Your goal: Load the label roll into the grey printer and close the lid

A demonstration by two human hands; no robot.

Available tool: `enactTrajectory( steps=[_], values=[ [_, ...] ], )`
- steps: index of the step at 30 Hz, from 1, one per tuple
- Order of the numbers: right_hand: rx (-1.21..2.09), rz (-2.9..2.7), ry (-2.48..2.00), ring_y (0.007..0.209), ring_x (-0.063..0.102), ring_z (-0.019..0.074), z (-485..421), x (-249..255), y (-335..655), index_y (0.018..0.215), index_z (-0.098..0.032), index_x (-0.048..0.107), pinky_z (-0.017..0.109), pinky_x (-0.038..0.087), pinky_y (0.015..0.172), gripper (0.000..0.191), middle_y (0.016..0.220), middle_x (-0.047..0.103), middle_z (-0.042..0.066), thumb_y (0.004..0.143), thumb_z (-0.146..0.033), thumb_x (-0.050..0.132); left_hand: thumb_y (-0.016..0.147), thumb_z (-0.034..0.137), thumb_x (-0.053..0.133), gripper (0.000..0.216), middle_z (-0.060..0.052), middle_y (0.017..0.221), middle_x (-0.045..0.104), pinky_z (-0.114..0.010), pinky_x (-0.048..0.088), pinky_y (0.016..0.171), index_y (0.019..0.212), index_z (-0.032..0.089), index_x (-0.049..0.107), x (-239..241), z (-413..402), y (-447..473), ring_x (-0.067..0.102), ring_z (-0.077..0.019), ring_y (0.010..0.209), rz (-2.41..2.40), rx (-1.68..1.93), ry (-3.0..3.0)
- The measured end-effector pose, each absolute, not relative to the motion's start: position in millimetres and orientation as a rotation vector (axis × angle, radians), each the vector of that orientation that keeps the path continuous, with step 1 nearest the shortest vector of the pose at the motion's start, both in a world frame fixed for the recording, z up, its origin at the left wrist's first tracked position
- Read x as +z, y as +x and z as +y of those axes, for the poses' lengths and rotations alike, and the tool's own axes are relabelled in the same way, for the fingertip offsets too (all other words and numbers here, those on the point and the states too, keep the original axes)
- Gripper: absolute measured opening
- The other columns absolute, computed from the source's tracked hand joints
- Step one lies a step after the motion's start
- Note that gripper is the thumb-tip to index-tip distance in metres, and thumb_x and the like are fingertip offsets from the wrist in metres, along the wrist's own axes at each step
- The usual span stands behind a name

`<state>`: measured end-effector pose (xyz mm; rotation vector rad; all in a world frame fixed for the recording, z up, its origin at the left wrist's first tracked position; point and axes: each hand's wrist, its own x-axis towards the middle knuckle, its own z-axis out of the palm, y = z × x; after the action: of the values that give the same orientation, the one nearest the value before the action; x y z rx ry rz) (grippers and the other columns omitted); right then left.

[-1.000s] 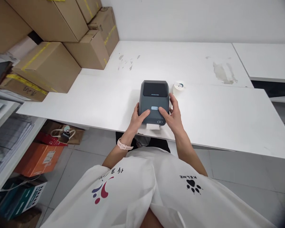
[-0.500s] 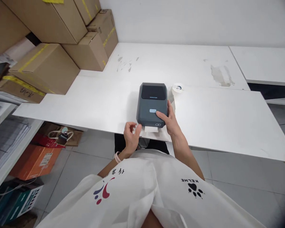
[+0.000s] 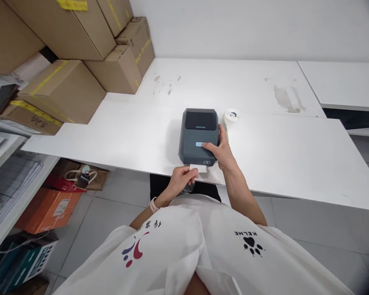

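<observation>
A dark grey label printer [image 3: 194,141] with a black window on top and a pale button [image 3: 199,144] stands near the table's front edge. White label paper [image 3: 200,168] sticks out of its front. My left hand [image 3: 182,179] pinches the left corner of that paper between thumb and fingers. Around the printer's right side lies my right hand [image 3: 224,150], its thumb on top at the button's right end and its fingers along the side. Behind the printer's right side stands a roll of white labels [image 3: 231,115], with a strip of it running toward the printer.
Cardboard boxes [image 3: 64,88] with yellow tape are stacked on the table's left end. The white table [image 3: 279,159] has worn patches. A white wall [image 3: 233,28] rises behind it. At lower left, a shelf [image 3: 27,192] stands beside an orange box [image 3: 46,209] on the floor.
My left hand has moved right from the printer's front left corner to the paper and closed on its edge. My right hand stays on the printer. The view has shifted slightly.
</observation>
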<state>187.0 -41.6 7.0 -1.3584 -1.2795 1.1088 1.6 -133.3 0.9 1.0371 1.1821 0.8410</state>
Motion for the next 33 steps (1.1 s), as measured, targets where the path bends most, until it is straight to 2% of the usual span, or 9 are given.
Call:
enactTrajectory(
  steps=[3, 5, 8, 10, 12, 16, 20, 26, 33],
  values=[
    [1.134, -1.271, -1.376, 0.145, 0.048, 0.0338, -39.3, 16.4, 184.4, 0.167, -0.029, 0.005, 0.053, 0.05, 0.114, 0.115, 0.168, 0.035, 0.012, 0.074, -0.037, 0.072, 0.088, 0.053, 0.065, 0.047, 0.004, 0.048, 0.049, -0.025, 0.036, 0.051, 0.055, 0.019, 0.062, 0.2, -131.1, -10.1, 0.043, -0.0085, 0.047, 1.327, 1.13, 1.067],
    [1.141, -1.262, -1.38, 0.146, 0.047, 0.0339, -39.4, 22.5, 183.2, 0.167, -0.031, 0.007, 0.052, 0.049, 0.115, 0.116, 0.169, 0.034, 0.01, 0.072, -0.035, 0.074, 0.092, 0.051, 0.061, 0.043, 0.002, 0.056, 0.057, -0.025, 0.043, 0.056, 0.062, 0.02, 0.065, 2.5, -124.0, -16.0, 0.051, -0.01, 0.054, 1.425, 1.382, 1.073],
    [1.156, -1.269, -1.338, 0.153, 0.039, 0.0331, -45.7, 27.7, 184.5, 0.166, -0.032, 0.01, 0.051, 0.044, 0.121, 0.116, 0.172, 0.029, 0.007, 0.072, -0.041, 0.077, 0.097, 0.05, 0.054, 0.036, -0.006, 0.111, 0.077, -0.029, 0.055, 0.086, 0.105, 0.023, 0.076, 9.3, -110.8, -18.0, 0.07, -0.0176, 0.102, 1.457, 1.467, 1.138],
    [1.171, -1.293, -1.305, 0.157, 0.033, 0.0306, -55.0, 26.7, 188.2, 0.166, -0.034, 0.012, 0.05, 0.038, 0.126, 0.112, 0.173, 0.027, 0.005, 0.077, -0.051, 0.077, 0.1, 0.054, 0.048, 0.048, -0.006, 0.149, 0.063, -0.035, 0.049, 0.111, 0.135, 0.026, 0.066, 14.4, -105.2, -15.2, 0.058, -0.0216, 0.138, 1.411, 1.357, 1.183],
    [1.156, -1.314, -1.285, 0.161, 0.026, 0.0273, -66.2, 22.7, 193.6, 0.166, -0.035, 0.016, 0.048, 0.031, 0.13, 0.101, 0.175, 0.023, 0.003, 0.084, -0.063, 0.069, 0.102, 0.058, 0.042, 0.058, -0.005, 0.163, 0.049, -0.038, 0.039, 0.124, 0.147, 0.026, 0.057, 19.5, -102.5, -11.7, 0.044, -0.0233, 0.152, 1.343, 1.269, 1.204],
    [1.041, -1.398, -1.255, 0.164, 0.018, 0.024, -77.3, 18.6, 203.9, 0.166, -0.038, 0.018, 0.048, 0.025, 0.133, 0.081, 0.175, 0.021, -0.003, 0.096, -0.076, 0.037, 0.102, 0.063, 0.034, 0.065, -0.004, 0.165, 0.046, -0.041, 0.031, 0.13, 0.152, 0.025, 0.051, 34.2, -90.8, -10.3, 0.039, -0.0249, 0.156, 1.227, 1.316, 1.271],
    [0.803, -1.533, -1.225, 0.164, 0.014, 0.0272, -54.7, 36.8, 203.9, 0.167, -0.038, 0.009, 0.053, 0.025, 0.132, 0.078, 0.176, 0.017, -0.004, 0.099, -0.075, 0.012, 0.103, 0.061, 0.033, 0.061, -0.002, 0.166, 0.046, -0.041, 0.034, 0.128, 0.154, 0.03, 0.045, 48.3, -55.1, -13.9, 0.037, -0.0248, 0.157, 1.147, 1.385, 1.353],
    [0.348, -1.592, -1.237, 0.164, 0.014, 0.0348, 27.8, 79.4, 192.4, 0.165, -0.038, -0.015, 0.067, 0.02, 0.128, 0.075, 0.175, 0.016, 0.003, 0.103, -0.068, 0.015, 0.091, 0.029, 0.058, 0.068, -0.009, 0.164, 0.047, -0.043, 0.04, 0.123, 0.156, 0.025, 0.04, 31.0, -13.4, -3.6, 0.042, -0.0305, 0.154, 1.464, 1.069, 1.498],
    [0.262, -1.746, -1.285, 0.163, 0.018, 0.0306, 124.5, 92.3, 197.9, 0.167, -0.038, 0.004, 0.057, 0.027, 0.129, 0.091, 0.172, 0.027, 0.003, 0.093, -0.081, 0.035, 0.087, 0.029, 0.059, 0.073, -0.009, 0.15, 0.062, -0.039, 0.053, 0.104, 0.157, 0.024, 0.04, 22.2, -12.1, -0.1, 0.066, -0.0297, 0.127, 1.635, 0.856, 1.55]
  ],
)
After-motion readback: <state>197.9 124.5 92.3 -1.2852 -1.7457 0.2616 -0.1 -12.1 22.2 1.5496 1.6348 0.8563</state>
